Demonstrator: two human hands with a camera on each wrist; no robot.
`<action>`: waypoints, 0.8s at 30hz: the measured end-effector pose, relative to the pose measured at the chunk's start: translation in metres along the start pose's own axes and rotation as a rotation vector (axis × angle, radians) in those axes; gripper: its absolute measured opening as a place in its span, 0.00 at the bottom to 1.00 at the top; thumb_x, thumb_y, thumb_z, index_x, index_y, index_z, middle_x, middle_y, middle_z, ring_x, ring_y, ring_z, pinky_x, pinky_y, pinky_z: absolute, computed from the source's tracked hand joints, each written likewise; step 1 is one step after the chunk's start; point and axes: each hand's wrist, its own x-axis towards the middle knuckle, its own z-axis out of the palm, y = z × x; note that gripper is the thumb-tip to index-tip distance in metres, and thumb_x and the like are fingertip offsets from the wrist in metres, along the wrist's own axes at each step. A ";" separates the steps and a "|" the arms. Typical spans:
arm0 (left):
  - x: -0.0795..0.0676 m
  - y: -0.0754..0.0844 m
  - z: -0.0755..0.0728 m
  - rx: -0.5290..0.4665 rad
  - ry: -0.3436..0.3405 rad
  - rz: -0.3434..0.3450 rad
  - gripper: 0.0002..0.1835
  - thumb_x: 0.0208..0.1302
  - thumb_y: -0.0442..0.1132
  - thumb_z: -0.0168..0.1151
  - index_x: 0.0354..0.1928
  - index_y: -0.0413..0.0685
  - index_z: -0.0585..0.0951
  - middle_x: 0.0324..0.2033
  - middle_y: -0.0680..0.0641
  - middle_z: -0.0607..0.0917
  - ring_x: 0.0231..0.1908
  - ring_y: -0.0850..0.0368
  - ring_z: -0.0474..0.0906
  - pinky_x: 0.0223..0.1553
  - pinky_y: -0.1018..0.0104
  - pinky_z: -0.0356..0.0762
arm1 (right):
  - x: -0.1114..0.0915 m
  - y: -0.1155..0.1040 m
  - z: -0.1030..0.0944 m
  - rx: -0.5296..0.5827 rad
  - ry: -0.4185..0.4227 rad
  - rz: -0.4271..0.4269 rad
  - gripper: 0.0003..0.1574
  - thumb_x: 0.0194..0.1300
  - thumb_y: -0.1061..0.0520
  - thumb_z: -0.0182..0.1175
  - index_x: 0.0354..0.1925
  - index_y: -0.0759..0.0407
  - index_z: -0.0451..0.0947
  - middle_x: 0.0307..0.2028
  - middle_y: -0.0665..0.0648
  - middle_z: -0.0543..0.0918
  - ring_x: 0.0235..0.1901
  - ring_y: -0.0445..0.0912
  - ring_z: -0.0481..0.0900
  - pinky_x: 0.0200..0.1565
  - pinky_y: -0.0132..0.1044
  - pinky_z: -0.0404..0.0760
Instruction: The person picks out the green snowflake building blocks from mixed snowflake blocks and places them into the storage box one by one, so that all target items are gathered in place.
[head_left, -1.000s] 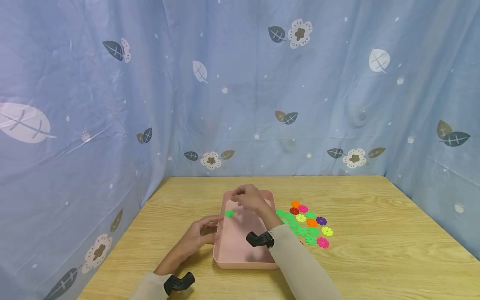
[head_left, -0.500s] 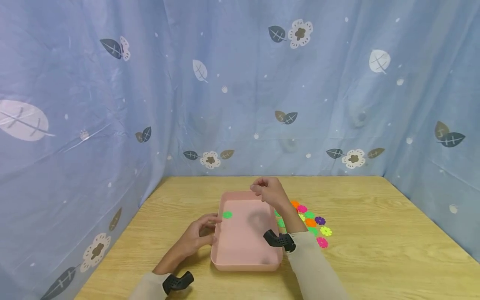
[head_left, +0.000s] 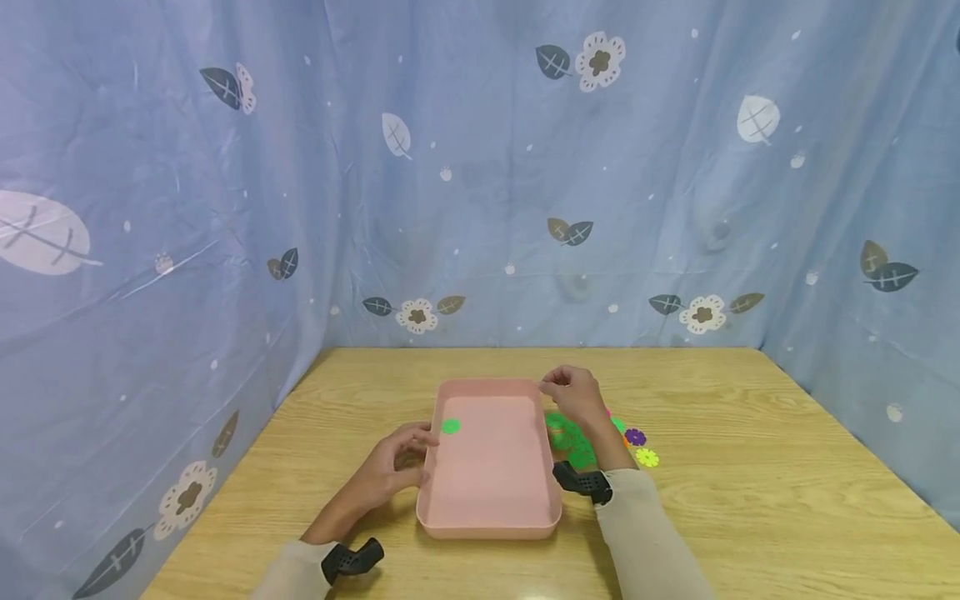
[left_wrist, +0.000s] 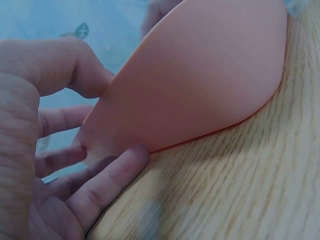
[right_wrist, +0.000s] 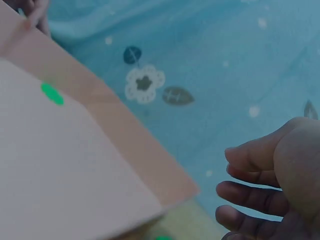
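My left hand holds the left side of a shallow pink tray. In the left wrist view its thumb presses the outer wall and a bent finger reaches the rim. One green notched plastic disc lies inside the tray near the left wall. My right hand hovers by the tray's back right corner, fingers loosely curled. Nothing shows between its thumb and fingertips in the right wrist view. Below and beside it lie several green flower-shaped discs, partly hidden by the hand and forearm.
A purple disc and a yellow disc lie right of the right forearm. The wooden table ends at a blue floral curtain at the back and sides.
My right hand has moved from over the tray to the right, rising and then lowering beside its back right corner. The left hand stays at the tray's left side.
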 end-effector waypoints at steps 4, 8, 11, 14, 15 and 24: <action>0.000 -0.001 -0.001 0.007 -0.009 -0.001 0.23 0.60 0.29 0.64 0.58 0.34 0.76 0.70 0.27 0.62 0.55 0.37 0.74 0.56 0.43 0.74 | 0.001 0.014 0.002 -0.040 -0.003 0.021 0.08 0.69 0.58 0.62 0.42 0.63 0.83 0.42 0.61 0.84 0.42 0.54 0.80 0.42 0.45 0.79; 0.000 0.000 -0.003 0.012 -0.013 -0.002 0.23 0.59 0.30 0.65 0.58 0.35 0.76 0.69 0.28 0.64 0.55 0.37 0.74 0.55 0.46 0.74 | 0.002 0.022 0.004 -0.131 -0.032 -0.002 0.10 0.68 0.58 0.64 0.44 0.65 0.84 0.42 0.62 0.85 0.44 0.56 0.81 0.45 0.50 0.80; 0.000 0.002 -0.004 0.007 -0.019 -0.003 0.23 0.59 0.30 0.65 0.58 0.34 0.75 0.68 0.28 0.64 0.54 0.37 0.74 0.54 0.48 0.75 | 0.003 0.023 0.005 -0.182 -0.039 -0.025 0.12 0.68 0.59 0.64 0.46 0.67 0.84 0.43 0.63 0.86 0.46 0.59 0.81 0.47 0.53 0.80; 0.000 0.003 -0.006 0.009 -0.025 0.004 0.23 0.59 0.30 0.64 0.57 0.32 0.75 0.67 0.28 0.65 0.53 0.37 0.74 0.54 0.50 0.76 | 0.003 0.024 0.006 -0.211 -0.042 -0.030 0.13 0.66 0.62 0.64 0.48 0.69 0.84 0.43 0.65 0.86 0.47 0.60 0.81 0.47 0.53 0.81; 0.000 0.003 -0.006 0.012 -0.025 0.007 0.23 0.59 0.30 0.64 0.57 0.31 0.74 0.67 0.28 0.65 0.53 0.37 0.74 0.54 0.50 0.76 | 0.003 0.025 0.006 -0.221 -0.046 -0.028 0.14 0.66 0.63 0.64 0.48 0.69 0.84 0.43 0.65 0.86 0.46 0.60 0.82 0.47 0.53 0.81; 0.000 0.002 -0.008 0.012 -0.044 0.006 0.24 0.58 0.30 0.64 0.58 0.31 0.74 0.67 0.29 0.66 0.53 0.38 0.74 0.57 0.40 0.70 | 0.002 0.028 0.005 -0.302 -0.097 0.001 0.15 0.58 0.67 0.68 0.45 0.69 0.85 0.42 0.63 0.85 0.46 0.60 0.80 0.44 0.50 0.83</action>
